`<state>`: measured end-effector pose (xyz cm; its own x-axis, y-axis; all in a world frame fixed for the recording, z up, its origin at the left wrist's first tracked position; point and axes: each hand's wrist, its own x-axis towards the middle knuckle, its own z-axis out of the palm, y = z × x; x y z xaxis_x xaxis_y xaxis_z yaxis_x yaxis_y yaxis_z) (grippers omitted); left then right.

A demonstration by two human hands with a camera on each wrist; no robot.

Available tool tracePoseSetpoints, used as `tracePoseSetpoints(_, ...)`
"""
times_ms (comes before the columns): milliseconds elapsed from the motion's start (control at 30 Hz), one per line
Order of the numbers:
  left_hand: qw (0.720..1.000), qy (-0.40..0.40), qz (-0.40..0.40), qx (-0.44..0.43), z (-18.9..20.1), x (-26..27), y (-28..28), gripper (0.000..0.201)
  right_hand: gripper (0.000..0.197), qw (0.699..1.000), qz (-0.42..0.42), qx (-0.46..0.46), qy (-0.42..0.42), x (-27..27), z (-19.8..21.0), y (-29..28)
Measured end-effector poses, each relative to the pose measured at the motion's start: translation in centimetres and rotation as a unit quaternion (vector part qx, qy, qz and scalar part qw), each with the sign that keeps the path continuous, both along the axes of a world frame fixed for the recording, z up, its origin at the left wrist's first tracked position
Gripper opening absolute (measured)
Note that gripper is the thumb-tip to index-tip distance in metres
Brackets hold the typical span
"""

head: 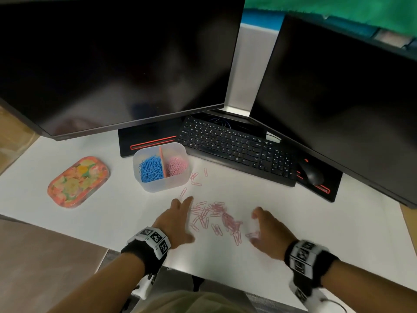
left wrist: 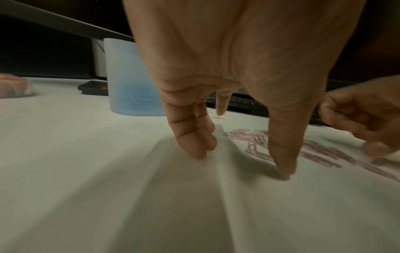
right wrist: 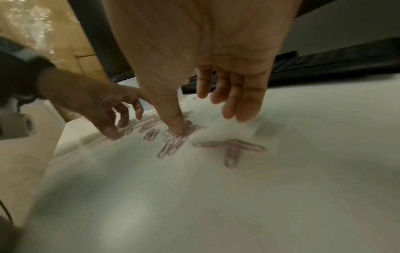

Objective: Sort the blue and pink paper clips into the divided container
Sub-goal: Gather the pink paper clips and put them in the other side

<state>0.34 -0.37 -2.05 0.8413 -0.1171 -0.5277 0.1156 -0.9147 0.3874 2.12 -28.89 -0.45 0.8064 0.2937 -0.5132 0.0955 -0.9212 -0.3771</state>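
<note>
A translucent divided container (head: 168,185) stands on the white desk, with blue paper clips (head: 150,170) in its left compartment and pink paper clips (head: 177,166) in its right. Loose pink clips (head: 217,216) lie scattered in front of it. My left hand (head: 187,219) is at the pile's left edge, fingers spread and tips down on the desk (left wrist: 238,164). My right hand (head: 256,225) is at the pile's right edge with relaxed fingers and holds nothing. Its thumb (right wrist: 175,125) touches some clips, and two crossed clips (right wrist: 231,149) lie just under its palm.
A black keyboard (head: 237,147) and mouse (head: 312,175) sit behind the clips, under two dark monitors (head: 112,64). A floral tin (head: 77,181) lies left of the container. A few stray pink clips (head: 195,177) lie beside the container. The desk's front edge runs close under my wrists.
</note>
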Motion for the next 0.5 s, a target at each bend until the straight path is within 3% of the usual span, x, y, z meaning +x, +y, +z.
tracePoseSetpoints(100, 1.000, 0.009, -0.013, -0.012, 0.0, -0.2, -0.6, 0.117, 0.060, 0.997, -0.052, -0.008, 0.059, -1.2, -0.4, -2.8)
tracePoseSetpoints(200, 0.999, 0.024, -0.009, -0.031, 0.4, 0.3, -1.5, 0.117, 0.064, 0.994, -0.070, 0.008, 0.079, -0.9, -0.9, -1.7)
tracePoseSetpoints(500, 0.994, 0.004, 0.081, -0.075, -0.5, 1.7, -2.3, 0.075, 0.019, 0.992, -0.093, 0.080, 0.035, 1.1, -1.5, 5.9)
